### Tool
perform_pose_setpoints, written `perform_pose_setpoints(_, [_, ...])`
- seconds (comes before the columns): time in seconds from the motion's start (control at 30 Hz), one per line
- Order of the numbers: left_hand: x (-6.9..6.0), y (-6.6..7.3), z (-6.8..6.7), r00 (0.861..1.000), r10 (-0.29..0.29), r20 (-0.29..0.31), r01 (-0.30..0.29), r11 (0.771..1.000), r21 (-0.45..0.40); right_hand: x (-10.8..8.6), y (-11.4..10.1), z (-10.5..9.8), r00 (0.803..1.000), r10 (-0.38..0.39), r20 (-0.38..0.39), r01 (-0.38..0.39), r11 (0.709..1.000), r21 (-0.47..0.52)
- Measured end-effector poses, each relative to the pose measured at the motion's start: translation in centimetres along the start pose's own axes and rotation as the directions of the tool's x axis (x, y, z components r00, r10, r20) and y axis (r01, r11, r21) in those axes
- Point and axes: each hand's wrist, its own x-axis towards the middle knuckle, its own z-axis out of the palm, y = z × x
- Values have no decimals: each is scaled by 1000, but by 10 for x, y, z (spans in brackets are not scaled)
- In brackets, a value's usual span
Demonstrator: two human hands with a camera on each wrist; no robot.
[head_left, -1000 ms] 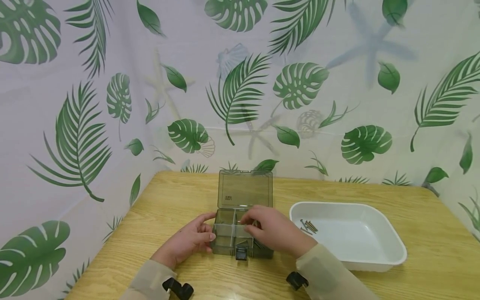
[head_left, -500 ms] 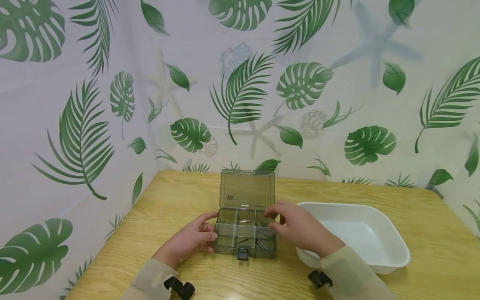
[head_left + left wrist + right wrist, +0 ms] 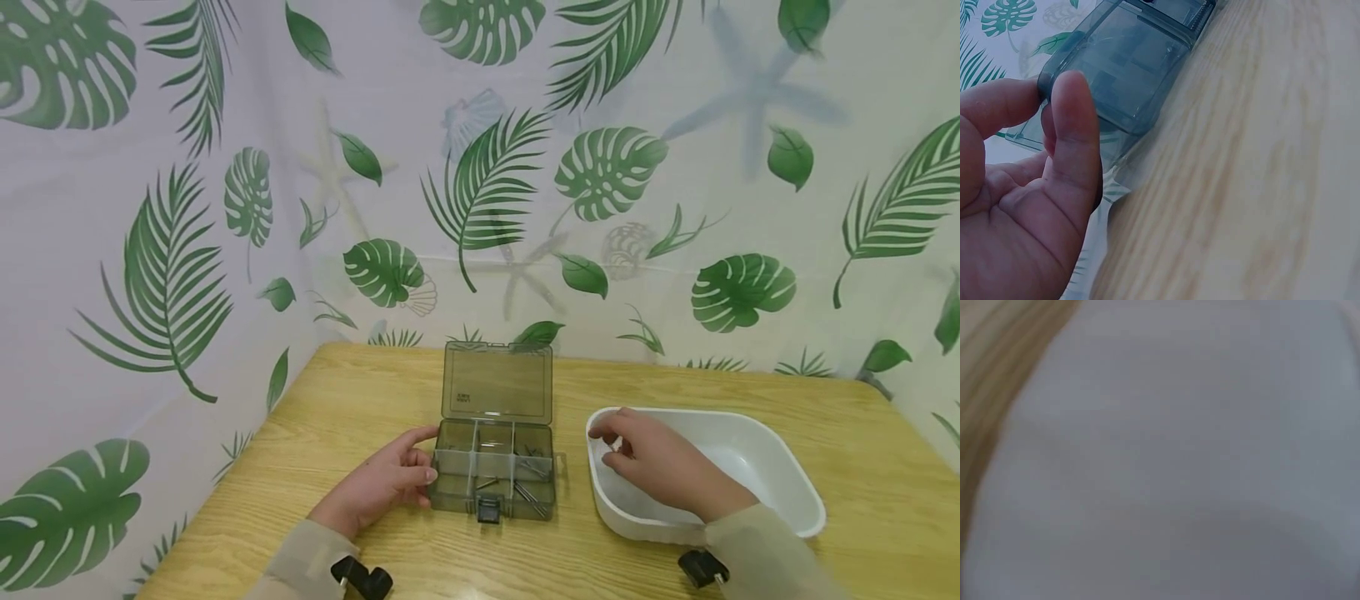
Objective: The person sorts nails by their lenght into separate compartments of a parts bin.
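A smoky translucent compartment box [image 3: 455, 492] stands on the table with its lid [image 3: 498, 381] raised. My left hand [image 3: 390, 483] holds the box's left side, thumb in front and forefinger near the back; the left wrist view shows the thumb [image 3: 1074, 125] against the box's corner. Dark screws [image 3: 530, 498] lie in the right-hand part of the box, and a short brass-coloured one [image 3: 487, 482] in the middle part. My right hand [image 3: 663, 462] is over the left end of a white tray [image 3: 806, 500], fingers bent, thumb apart from them. The hand hides the tray floor beneath it.
The wooden table [image 3: 360, 375] carries both box and tray, with a strip of wood between them. A leaf-patterned cloth [image 3: 480, 208] hangs behind and on the left. The right wrist view is blurred, mostly white tray [image 3: 1166, 437] with wood at the left.
My right hand has moved right, from inside the box to over the tray's left end. The screws in the box's right part have come into sight. The left hand keeps its hold.
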Motion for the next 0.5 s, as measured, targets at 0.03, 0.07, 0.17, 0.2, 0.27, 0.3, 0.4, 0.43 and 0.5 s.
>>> perform_pose_setpoints(0.03, [0,0,0,1000,0,0,0,1000,-1,-2,4,-1,1000,6,-1,-6,1000,-2])
perform_pose_setpoints(0.07, [0,0,0,1000,0,1,0,1000,-1,-4,8,-3,1000,14,1,-14,1000,-7])
perform_pose_setpoints(0.17, [1,1,1,1000,0,3,0,1000,-2,-9,19,-5,999,41,14,-41,999,-28])
perform_pose_setpoints(0.2, [1,1,1,1000,0,4,0,1000,-4,-11,23,-6,999,49,18,-49,998,-37])
perform_pose_setpoints(0.27, [1,1,0,1000,3,4,-3,1000,-3,-13,30,-5,998,56,30,-54,996,-64])
perform_pose_setpoints(0.3, [1,1,0,1000,3,4,-3,1000,-4,-14,34,-5,998,58,38,-55,996,-73])
perform_pose_setpoints(0.4, [1,0,0,1000,4,4,-3,1000,-5,-16,41,-3,994,74,82,-66,994,-91])
perform_pose_setpoints(0.43, [1,-1,0,1000,4,4,-4,1000,-3,-17,43,-3,991,84,100,-74,993,-94])
perform_pose_setpoints(0.5, [1,-1,0,1000,2,3,-2,1000,-3,-18,45,-2,983,119,137,-106,990,-96])
